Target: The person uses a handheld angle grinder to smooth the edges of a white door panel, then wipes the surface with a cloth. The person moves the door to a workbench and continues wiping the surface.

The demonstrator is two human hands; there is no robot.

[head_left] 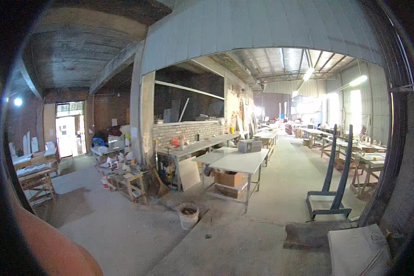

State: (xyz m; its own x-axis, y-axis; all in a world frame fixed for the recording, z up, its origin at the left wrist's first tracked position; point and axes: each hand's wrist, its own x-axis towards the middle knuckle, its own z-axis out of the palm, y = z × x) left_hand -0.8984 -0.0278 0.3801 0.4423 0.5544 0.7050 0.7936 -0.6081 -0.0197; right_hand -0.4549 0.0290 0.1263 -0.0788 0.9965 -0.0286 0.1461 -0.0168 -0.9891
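At the lower left edge, very near the camera, a blurred stretch of bare skin shows, apparently part of my raised left arm or hand. Its fingers are hidden, so what it holds or touches cannot be made out. My right hand is outside the view. Beyond, on the concrete floor, stands a white bucket with dark contents. Behind it is a pale-topped table on metal legs, bearing a grey box. A cardboard box sits on its lower shelf.
A dark metal frame with two tall uprights stands at right. Nearer lie a dark mat and a pale flat package. Cluttered wooden workbenches stand left of centre. A bright doorway opens far left; rows of tables recede at right.
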